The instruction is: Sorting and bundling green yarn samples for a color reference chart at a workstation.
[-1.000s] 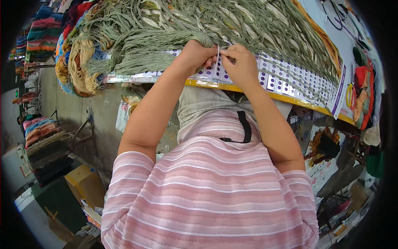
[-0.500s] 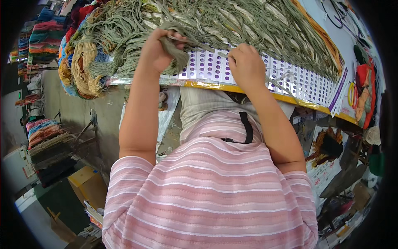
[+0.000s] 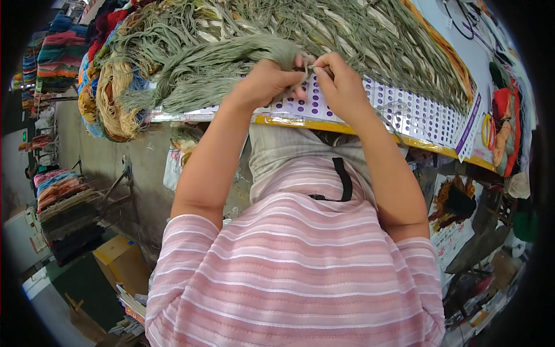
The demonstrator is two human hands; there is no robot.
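Note:
A bundle of grey-green yarn runs from the left side of the table to my left hand, whose fingers are closed around its gathered end. Close beside it, my right hand pinches a thin strand at that same end, thumb against forefinger. The two hands almost meet over a white sheet with purple dots at the table's front edge. Behind them spreads a thick layer of green and cream yarn. Exactly how the strand passes between my fingers is hidden.
A yellow edge strip runs along the table front. Scissors with yellow and red handles lie at the right, near red and orange yarn. Cream and blue skeins hang off the left end. A cardboard box stands at lower left.
My left hand has moved right toward my right hand, drawing the yarn bundle along, which now stretches out leftward over the sheet. My right hand stays nearly in place, slightly higher.

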